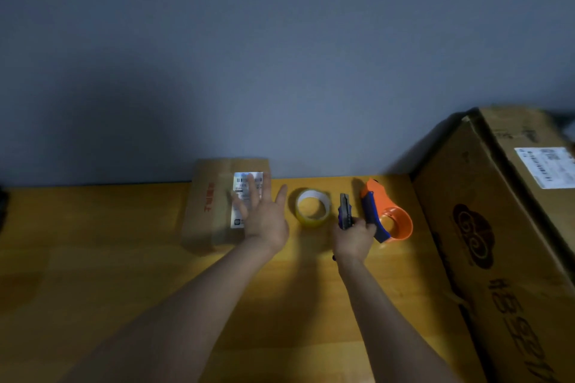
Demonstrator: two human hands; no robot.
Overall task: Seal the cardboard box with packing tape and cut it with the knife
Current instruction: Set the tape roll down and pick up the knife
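A small cardboard box (208, 205) with a white label and red print lies against the wall on the wooden table (93, 258). My left hand (264, 214) hovers over the box's right end, fingers spread, holding nothing. To the right lies a roll of yellowish packing tape (312, 207). My right hand (353, 239) is closed on the near end of the dark utility knife (345, 210), which points away from me. An orange and blue tape dispenser (385, 214) lies just right of the knife.
A large cardboard box (497, 242) with a dark logo and a white shipping label fills the right side of the table. A grey wall stands directly behind the table. Bare wood stretches left of the small box and toward me.
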